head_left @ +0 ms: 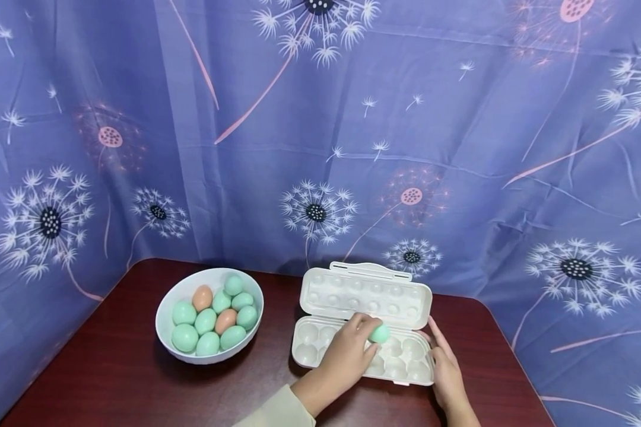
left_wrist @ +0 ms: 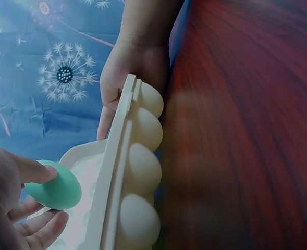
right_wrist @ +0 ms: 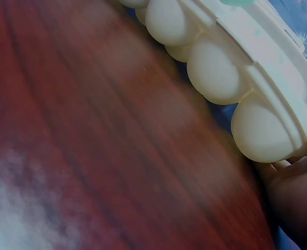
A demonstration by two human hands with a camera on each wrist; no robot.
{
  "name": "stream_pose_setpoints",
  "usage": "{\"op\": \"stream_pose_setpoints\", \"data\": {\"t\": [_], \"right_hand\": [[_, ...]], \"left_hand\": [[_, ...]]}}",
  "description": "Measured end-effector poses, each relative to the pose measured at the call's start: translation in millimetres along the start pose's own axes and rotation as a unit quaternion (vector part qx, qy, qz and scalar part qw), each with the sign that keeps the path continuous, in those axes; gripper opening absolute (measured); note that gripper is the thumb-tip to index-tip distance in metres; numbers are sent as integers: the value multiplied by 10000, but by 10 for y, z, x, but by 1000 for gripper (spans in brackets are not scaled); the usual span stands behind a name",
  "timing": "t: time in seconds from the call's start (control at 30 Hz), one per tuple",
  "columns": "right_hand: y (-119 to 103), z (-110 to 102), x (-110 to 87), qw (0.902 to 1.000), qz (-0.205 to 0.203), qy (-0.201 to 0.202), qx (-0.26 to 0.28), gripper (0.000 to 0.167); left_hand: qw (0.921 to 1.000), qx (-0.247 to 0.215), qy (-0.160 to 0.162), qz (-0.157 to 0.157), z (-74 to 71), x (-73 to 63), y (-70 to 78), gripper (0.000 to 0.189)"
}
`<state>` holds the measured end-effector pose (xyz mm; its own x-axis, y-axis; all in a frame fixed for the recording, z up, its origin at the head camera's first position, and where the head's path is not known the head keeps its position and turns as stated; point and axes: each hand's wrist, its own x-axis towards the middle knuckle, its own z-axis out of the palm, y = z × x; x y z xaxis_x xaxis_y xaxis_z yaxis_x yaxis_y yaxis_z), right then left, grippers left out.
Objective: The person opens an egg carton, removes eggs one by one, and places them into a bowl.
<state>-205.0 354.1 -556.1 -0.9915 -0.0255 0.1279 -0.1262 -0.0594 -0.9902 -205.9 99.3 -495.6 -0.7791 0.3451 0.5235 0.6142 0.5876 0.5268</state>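
Observation:
A pale green egg (head_left: 379, 333) is pinched between the thumb and fingers of my left hand (head_left: 347, 350), above the cups of an open white egg carton (head_left: 306, 354). In the left wrist view the green egg (left_wrist: 57, 186) shows clear of the cups. At the carton's right end, my right hand (head_left: 448, 375) grips the rim, one finger stretched up beside the raised lid (head_left: 365, 295). Fingers of this right hand (right_wrist: 294, 192) reach beneath the end cup in the right wrist view. The left hand hides part of the tray's middle.
A white bowl (head_left: 162, 332) stands on the left of the dark red wooden table (head_left: 262, 379), holding several green eggs (head_left: 184, 337) and two brown-orange eggs (head_left: 202, 298). A blue dandelion-patterned curtain (head_left: 256, 196) hangs behind the table.

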Motion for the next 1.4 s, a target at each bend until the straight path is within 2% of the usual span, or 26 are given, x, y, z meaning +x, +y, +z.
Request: {"op": "stream_pose_setpoints", "data": {"t": [0.17,0.5,0.7,0.9,1.03,1.2,1.4], "right_hand": [[-10,4,10,9999,-72,19,108,69],[-38,-22,17,10000,13,-9,88,70],[-35,-22,33,9996,-56,-120,231,71],[-19,-13,32,9996,-34,-126,254,72],[-11,-11,24,9997,-32,-103,201,71],[-8,-11,7,9999,-8,-82,121,71],[-19,2,-8,9999,36,-51,93,72]], "left_hand": [[9996,192,208,95,-162,-83,-96,45],[9966,139,810,-9,-434,-195,-281,44],[9946,93,1026,-151,-574,-272,-383,45],[9909,286,1309,-135,-813,-348,-492,47],[9898,397,1362,-121,-994,-391,-536,47],[9896,239,1396,-266,-1188,-423,-581,47],[9839,79,1645,-698,-1381,-389,-686,47]]}}
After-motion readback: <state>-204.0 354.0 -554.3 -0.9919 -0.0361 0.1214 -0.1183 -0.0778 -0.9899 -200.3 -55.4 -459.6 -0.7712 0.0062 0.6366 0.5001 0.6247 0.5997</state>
